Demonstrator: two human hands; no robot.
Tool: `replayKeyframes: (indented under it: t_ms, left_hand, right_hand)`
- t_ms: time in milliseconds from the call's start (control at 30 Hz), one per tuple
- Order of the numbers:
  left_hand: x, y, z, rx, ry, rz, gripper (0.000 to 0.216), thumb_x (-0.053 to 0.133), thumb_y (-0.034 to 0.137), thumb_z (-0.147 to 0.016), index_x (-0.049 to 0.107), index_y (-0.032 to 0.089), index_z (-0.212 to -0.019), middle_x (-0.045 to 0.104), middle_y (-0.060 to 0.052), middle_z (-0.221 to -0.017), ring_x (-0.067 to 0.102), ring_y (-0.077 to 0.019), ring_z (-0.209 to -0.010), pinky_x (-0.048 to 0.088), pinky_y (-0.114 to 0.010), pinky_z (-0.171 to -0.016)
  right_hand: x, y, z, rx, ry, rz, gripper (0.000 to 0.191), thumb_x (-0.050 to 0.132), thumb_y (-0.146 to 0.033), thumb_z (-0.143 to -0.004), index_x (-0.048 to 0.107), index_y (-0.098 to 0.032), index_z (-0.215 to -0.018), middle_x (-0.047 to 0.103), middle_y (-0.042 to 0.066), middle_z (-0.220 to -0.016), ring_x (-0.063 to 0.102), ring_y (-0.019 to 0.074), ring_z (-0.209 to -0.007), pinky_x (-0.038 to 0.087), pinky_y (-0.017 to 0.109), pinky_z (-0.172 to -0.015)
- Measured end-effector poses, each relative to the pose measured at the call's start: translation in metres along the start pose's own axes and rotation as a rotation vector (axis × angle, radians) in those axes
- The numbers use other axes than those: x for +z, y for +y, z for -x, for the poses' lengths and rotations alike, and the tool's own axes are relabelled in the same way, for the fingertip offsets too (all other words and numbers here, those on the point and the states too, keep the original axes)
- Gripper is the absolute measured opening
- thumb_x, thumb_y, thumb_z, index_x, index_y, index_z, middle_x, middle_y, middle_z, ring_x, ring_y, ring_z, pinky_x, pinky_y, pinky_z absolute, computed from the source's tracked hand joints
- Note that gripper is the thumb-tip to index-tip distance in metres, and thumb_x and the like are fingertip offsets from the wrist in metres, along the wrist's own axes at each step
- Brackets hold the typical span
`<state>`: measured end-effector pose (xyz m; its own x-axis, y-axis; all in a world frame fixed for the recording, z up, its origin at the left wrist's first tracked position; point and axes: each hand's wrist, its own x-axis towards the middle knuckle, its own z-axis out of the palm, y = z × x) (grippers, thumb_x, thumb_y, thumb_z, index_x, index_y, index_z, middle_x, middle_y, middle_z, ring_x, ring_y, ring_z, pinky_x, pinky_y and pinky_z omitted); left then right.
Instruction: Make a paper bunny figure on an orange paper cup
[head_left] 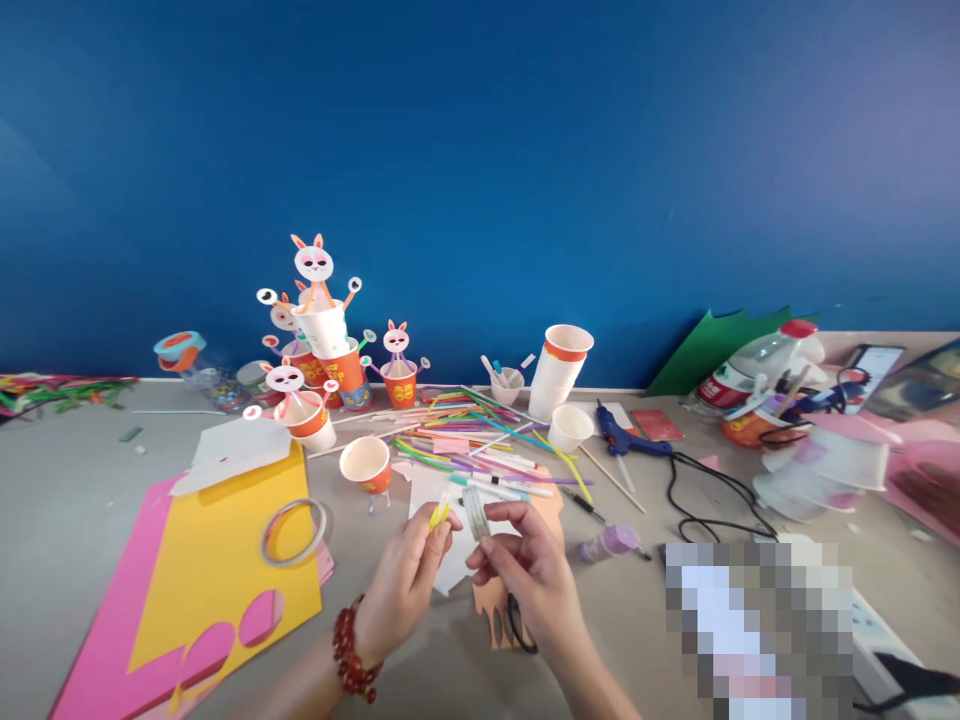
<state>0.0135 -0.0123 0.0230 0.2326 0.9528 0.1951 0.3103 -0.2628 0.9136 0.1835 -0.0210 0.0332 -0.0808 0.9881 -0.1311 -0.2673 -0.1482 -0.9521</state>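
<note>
My left hand (405, 565), with a red bead bracelet at its wrist, pinches a small yellow piece (439, 514) that looks like a bent pipe cleaner. In the fingers of my right hand (536, 565) is a roll of clear tape (475, 512), held on edge close to the yellow piece. Below both hands lie a white paper sheet (450, 575) and a cut orange paper piece (491, 608). Beyond them spreads a heap of coloured pipe cleaners (480, 430) with markers on it. The black loop of a handle shows beside my right wrist, partly hidden.
Paper cups with rabbit faces (313, 265) stand at the back left. Yellow card (217, 560) and a tape ring (266, 535) lie left. On the right are a blue glue gun (622, 435) with a black cord, a purple-capped bottle (611, 542) and a plastic bottle (757, 365).
</note>
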Motion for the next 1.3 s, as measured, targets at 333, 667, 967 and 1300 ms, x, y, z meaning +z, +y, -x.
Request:
replayKeyframes:
  t_ms: [333,667,967,1300]
  left_hand:
    - [-0.007,0.008,-0.004,0.345,0.013,-0.395,0.029,0.039,0.013,-0.098,0.042,0.022,-0.125,0.069,-0.007,-0.104,0.069,-0.0181,-0.090,0.053,-0.026,-0.077]
    - [-0.013,0.017,-0.016,0.333,-0.118,-0.513,0.023,0.043,0.020,-0.097,0.041,0.022,-0.121,0.073,-0.006,-0.094,0.071,-0.0205,-0.076,0.051,-0.026,-0.063]
    - [-0.014,0.022,-0.023,0.285,-0.211,-0.456,0.014,0.041,0.019,-0.096,0.044,0.022,-0.109,0.068,-0.001,-0.079,0.067,-0.0195,-0.068,0.044,-0.026,-0.060]
    - [-0.012,0.012,-0.021,0.054,-0.225,-0.076,0.012,0.040,0.029,-0.100,0.047,0.020,-0.097,0.055,0.001,-0.080,0.052,-0.0134,-0.071,0.040,-0.024,-0.066]
  right_hand:
    - [0.001,-0.001,0.006,-0.168,0.068,0.279,0.032,0.062,-0.049,-0.089,0.052,-0.022,-0.102,0.070,0.003,-0.073,0.071,0.0176,-0.064,0.058,0.026,-0.059]
    - [0.000,0.002,0.007,-0.184,0.060,0.388,0.027,0.058,-0.044,-0.092,0.052,-0.021,-0.104,0.067,-0.001,-0.062,0.070,0.0171,-0.057,0.054,0.023,-0.054]
    - [0.000,-0.004,0.006,-0.161,0.074,0.450,0.023,0.057,-0.042,-0.092,0.052,-0.022,-0.102,0.058,-0.006,-0.053,0.066,0.0156,-0.050,0.051,0.022,-0.050]
    - [-0.004,0.002,0.000,-0.152,0.033,0.588,0.022,0.059,-0.040,-0.089,0.051,-0.022,-0.098,0.067,0.002,-0.088,0.064,0.0109,-0.046,0.048,0.021,-0.044]
